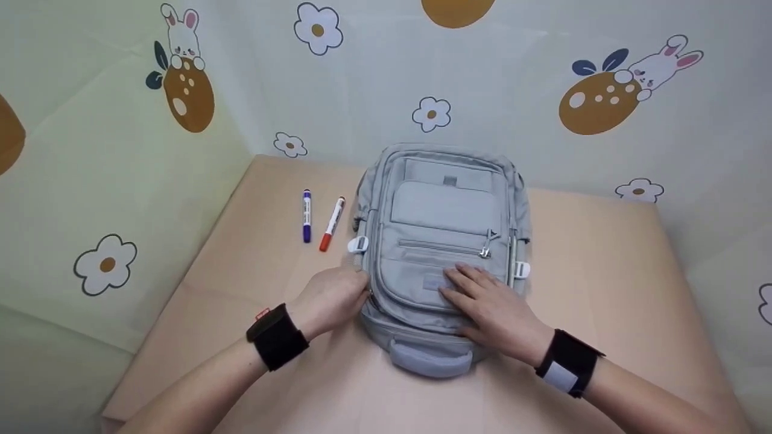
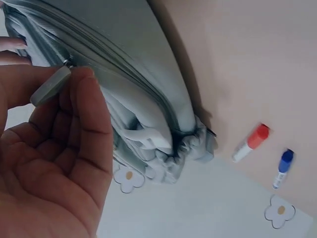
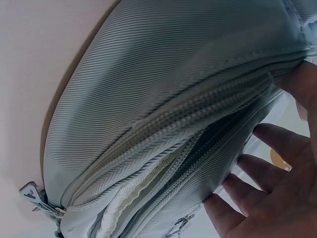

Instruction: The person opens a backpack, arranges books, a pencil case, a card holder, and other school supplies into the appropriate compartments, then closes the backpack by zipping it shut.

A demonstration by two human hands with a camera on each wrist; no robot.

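Observation:
A grey backpack (image 1: 446,208) lies front side up on the table, its carry handle (image 1: 431,360) toward me. At the bag's left side my left hand (image 1: 333,296) pinches a grey zipper pull (image 2: 52,87) between thumb and forefinger. My right hand (image 1: 491,310) rests on the lower front panel, fingers fairly straight and spread. In the right wrist view a zipped compartment (image 3: 208,141) gapes open beside the right fingertips (image 3: 267,134), showing a pale lining edge. A second zipper pull (image 1: 484,250) lies on the front pocket.
Left of the backpack lie a purple-blue marker (image 1: 307,216) and a red-capped marker (image 1: 332,223). White buckles (image 1: 358,244) sit on the bag's sides. The peach table (image 1: 271,259) backs onto a curtain (image 1: 362,78) printed with rabbits and flowers.

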